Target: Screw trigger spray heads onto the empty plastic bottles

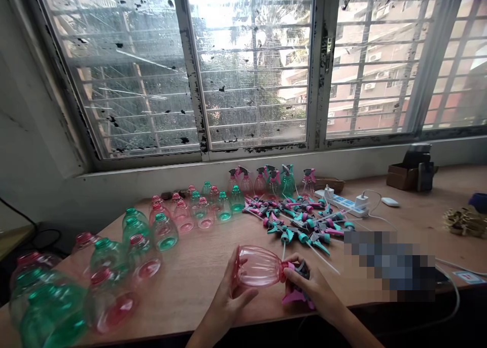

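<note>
A clear pink spray bottle point(259, 267) lies sideways in the air above the table's front edge, its neck pointing right. My left hand point(233, 289) cups its base, fingers behind it and thumb below. At the neck, my right hand point(310, 282) is closed on a pink and grey trigger spray head point(299, 300), which meets the bottle's mouth. Whether its thread is engaged I cannot tell. Just beyond my hands lies a heap of loose pink, green and grey spray heads point(300, 221) with white tubes.
Several open pink and green bottles point(166, 231) fill the table's left side. Bottles with spray heads point(259, 181) stand along the window wall. A white power strip point(344, 203) with cables, a blurred-out object point(391, 264) and a brown box point(403, 175) are on the right.
</note>
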Demonstrator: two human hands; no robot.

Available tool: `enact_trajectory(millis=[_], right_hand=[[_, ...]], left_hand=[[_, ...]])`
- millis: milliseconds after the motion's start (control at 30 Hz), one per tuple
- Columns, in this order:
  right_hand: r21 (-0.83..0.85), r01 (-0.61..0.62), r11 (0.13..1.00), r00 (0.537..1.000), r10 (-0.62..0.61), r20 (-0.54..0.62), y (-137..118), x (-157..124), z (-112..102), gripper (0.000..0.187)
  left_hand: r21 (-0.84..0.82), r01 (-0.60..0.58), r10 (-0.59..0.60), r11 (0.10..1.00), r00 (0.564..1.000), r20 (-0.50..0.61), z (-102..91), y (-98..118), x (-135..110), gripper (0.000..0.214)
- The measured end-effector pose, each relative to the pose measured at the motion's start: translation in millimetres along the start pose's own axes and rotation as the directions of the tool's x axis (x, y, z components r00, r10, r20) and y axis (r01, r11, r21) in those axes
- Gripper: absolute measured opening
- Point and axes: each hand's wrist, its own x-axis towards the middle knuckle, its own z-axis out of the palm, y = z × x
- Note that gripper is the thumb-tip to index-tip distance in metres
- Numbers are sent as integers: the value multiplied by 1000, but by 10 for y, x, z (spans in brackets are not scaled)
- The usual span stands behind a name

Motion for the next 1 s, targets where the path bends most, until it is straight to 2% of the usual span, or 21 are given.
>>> enact_trajectory(millis=[133,367,567,733,867,1000], right_hand=[[3,-1,1000,1000,1,-1,32,7,-9,41],[22,7,1000,1000,-6,-23,50,24,-6,41],[-7,8,1000,999,-9,-31,-2,-1,8,41],[-22,19,1000,1000,-20,-22,10,-8,1,39],[-36,23,999,1000,-23,-8,37,4,-13,39],[-42,19,999,1000,-19,2,31,3,-15,39]], left_hand=[[5,2,-2,1000,1000,-6,-1,-21,-5,102],[-7,59,-60,998,998,-31,1,-64,-1,95],[-27,76,-77,997,996,-32,25,11,-12,94],[-68,74,-73,995,997,23,69,106,-36,110],[-17,34,-34,999,999,3,69,68,-41,111],[-9,51,-51,999,999,7,42,3,-46,108]])
